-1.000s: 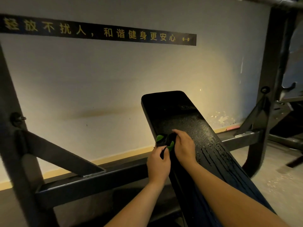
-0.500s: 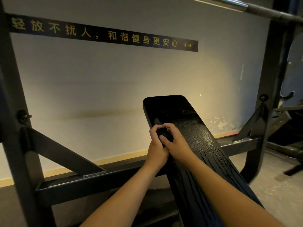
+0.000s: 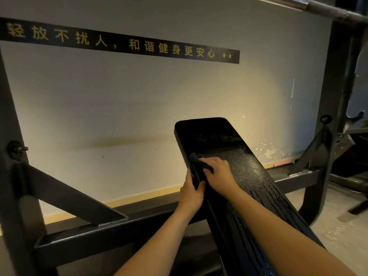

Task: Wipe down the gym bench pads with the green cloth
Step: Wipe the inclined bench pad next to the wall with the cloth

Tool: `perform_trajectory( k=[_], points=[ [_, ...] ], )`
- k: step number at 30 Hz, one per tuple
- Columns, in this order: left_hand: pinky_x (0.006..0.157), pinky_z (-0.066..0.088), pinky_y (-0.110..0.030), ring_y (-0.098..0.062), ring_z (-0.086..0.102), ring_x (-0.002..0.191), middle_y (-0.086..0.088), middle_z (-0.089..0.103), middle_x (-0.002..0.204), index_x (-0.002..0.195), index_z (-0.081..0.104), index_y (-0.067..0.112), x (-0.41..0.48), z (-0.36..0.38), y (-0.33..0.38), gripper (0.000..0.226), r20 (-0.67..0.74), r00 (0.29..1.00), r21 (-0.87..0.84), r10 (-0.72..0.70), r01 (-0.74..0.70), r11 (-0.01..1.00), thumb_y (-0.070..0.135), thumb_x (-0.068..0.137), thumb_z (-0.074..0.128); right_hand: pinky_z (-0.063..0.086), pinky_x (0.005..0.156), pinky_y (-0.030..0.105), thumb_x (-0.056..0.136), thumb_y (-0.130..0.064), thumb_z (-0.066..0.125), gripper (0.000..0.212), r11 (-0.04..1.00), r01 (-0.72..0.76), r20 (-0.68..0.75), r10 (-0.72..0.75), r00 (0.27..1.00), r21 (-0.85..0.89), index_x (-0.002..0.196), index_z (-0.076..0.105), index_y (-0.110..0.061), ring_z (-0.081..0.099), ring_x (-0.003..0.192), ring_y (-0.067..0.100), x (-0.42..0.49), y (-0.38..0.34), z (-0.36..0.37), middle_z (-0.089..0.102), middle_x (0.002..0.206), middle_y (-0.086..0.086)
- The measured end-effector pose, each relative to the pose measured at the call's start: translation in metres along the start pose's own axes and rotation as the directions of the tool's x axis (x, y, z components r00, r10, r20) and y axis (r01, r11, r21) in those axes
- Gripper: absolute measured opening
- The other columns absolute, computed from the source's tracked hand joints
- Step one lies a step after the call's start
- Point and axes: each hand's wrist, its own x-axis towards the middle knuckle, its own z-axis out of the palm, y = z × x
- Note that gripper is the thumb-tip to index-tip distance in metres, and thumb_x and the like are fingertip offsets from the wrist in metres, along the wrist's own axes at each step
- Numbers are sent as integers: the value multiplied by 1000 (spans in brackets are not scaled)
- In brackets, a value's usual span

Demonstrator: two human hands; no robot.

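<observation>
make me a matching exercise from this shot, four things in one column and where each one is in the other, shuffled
Things:
1 right hand
2 left hand
3 black strip with yellow characters
4 steel bar

Places:
a high on the wall
b at the left edge of the bench pad
c top right corner of the view
d on top of the pad, over the cloth

Pairs: 1-d, 2-b, 3-a, 4-c

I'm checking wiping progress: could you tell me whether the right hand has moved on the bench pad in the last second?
Yes. The right hand has shifted slightly toward the far end and left edge of the bench pad.
</observation>
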Motion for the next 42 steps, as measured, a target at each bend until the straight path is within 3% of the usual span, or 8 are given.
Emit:
perform_trajectory(
  k=[4, 7, 10, 17, 20, 27, 37, 42],
  points=[
    [65, 45, -10, 6, 52, 88, 16, 52, 106, 148, 31, 20, 3, 2, -10, 48, -3, 996, 16, -89, 89, 996, 19, 103, 49, 35, 99, 26, 98, -11, 52, 42, 952, 298, 139, -286, 948, -75, 136, 59, -26, 35, 110, 17, -5, -16, 10, 52, 131, 0],
    [66, 45, -8, 3, 53, 95, 7, 55, 127, 149, 27, 29, 1, 1, -9, 50, 25, 997, 9, -78, 78, 997, 24, 105, 49, 34, 96, 34, 97, -11, 51, 43, 940, 301, 111, -285, 952, -162, 136, 59, -28, 40, 112, 25, 0, -10, 9, 51, 132, 2],
    [74, 45, -4, 1, 53, 110, 13, 48, 136, 151, 26, 35, 0, -1, -8, 53, 34, 998, -29, -53, 54, 998, 26, 104, 50, 28, 90, 32, 95, -10, 49, 48, 960, 138, 18, -137, 990, -244, 137, 56, -32, 39, 115, 26, 14, 7, -4, 48, 135, 1],
    [118, 33, -47, -21, 30, 146, 4, 29, 161, 158, 9, 36, 6, 3, -18, 72, 10, 997, 25, -80, 80, 996, 40, 101, 53, 35, 101, 46, 97, -16, 45, 48, 897, -376, -189, 338, 922, -232, 143, 46, -30, 37, 117, 36, 22, 46, -24, 41, 138, 8],
    [115, 36, -50, -21, 33, 144, 9, 40, 153, 154, 16, 42, 10, 6, -23, 68, -2, 996, 38, -91, 91, 995, 42, 99, 55, 32, 101, 45, 97, -18, 44, 47, 932, -300, -126, 279, 952, -205, 143, 46, -28, 37, 118, 36, 25, 19, -7, 40, 139, 7],
    [86, 44, -8, -4, 49, 122, 20, 48, 126, 154, 21, 30, 8, -2, -10, 65, 10, 999, 48, -30, 30, 998, 16, 101, 56, 23, 87, 34, 101, -26, 42, 42, 930, 215, 126, -185, 975, -299, 140, 49, -41, 37, 115, 22, 18, -25, 13, 41, 135, -4],
    [124, 16, -41, -20, 9, 153, 4, 6, 167, 160, 0, 23, 5, 5, -13, 71, 9, 999, 202, -35, 32, 979, 33, 105, 44, 27, 100, 46, 98, -18, 41, 51, 890, -315, -168, 273, 947, -330, 147, 38, -32, 36, 120, 34, -2, 32, -13, 36, 142, 8],
    [115, 36, -40, -10, 39, 135, 17, 41, 143, 149, 28, 33, 4, 9, -11, 52, -46, 999, 113, 25, -20, 993, 22, 103, 50, 30, 96, 40, 98, -19, 45, 52, 949, -67, -51, 54, 997, -307, 149, 38, -27, 39, 117, 32, -22, 0, 5, 39, 140, 9]
  ],
)
